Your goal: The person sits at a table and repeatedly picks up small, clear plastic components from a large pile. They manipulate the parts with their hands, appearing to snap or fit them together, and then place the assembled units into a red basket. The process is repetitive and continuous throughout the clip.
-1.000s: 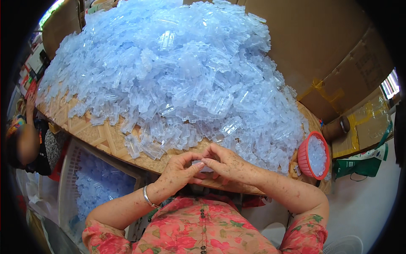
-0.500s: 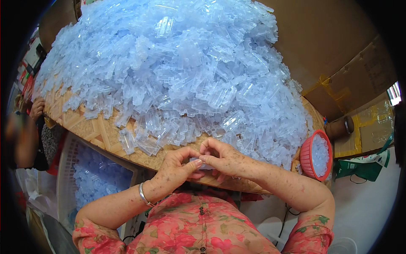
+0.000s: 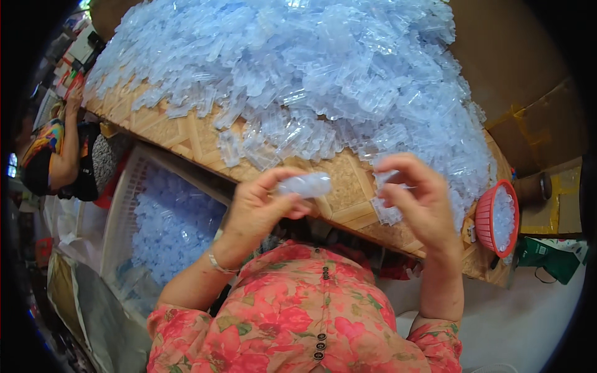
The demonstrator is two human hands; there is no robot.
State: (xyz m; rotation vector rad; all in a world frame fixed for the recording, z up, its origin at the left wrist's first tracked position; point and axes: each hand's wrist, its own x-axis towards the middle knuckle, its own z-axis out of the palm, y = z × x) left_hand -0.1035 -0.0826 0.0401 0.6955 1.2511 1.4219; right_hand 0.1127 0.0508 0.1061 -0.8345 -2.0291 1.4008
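Note:
My left hand [image 3: 258, 202] pinches a clear plastic piece [image 3: 306, 184] between thumb and fingers, above the near edge of the table. The piece is short, oblong and slightly blurred by motion. My right hand [image 3: 423, 202] hovers at the front right of a large heap of clear, bluish plastic pieces [image 3: 292, 68]. Its thumb and forefinger are curved and apart. Clear pieces show between and behind those fingertips, and none is plainly gripped. A few loose pieces [image 3: 230, 148] lie along the heap's near edge.
The heap covers much of the wood-patterned table [image 3: 186, 146]. A red basket [image 3: 488, 217] of clear pieces stands at the right edge. Below left is a white crate [image 3: 118, 230] full of pieces. Cardboard [image 3: 510, 56] stands behind right; another person [image 3: 68, 143] is at the far left.
My hands, which were together at the table edge, have moved apart. The left holds the piece, while the right has moved right to the heap. The whole view has shifted.

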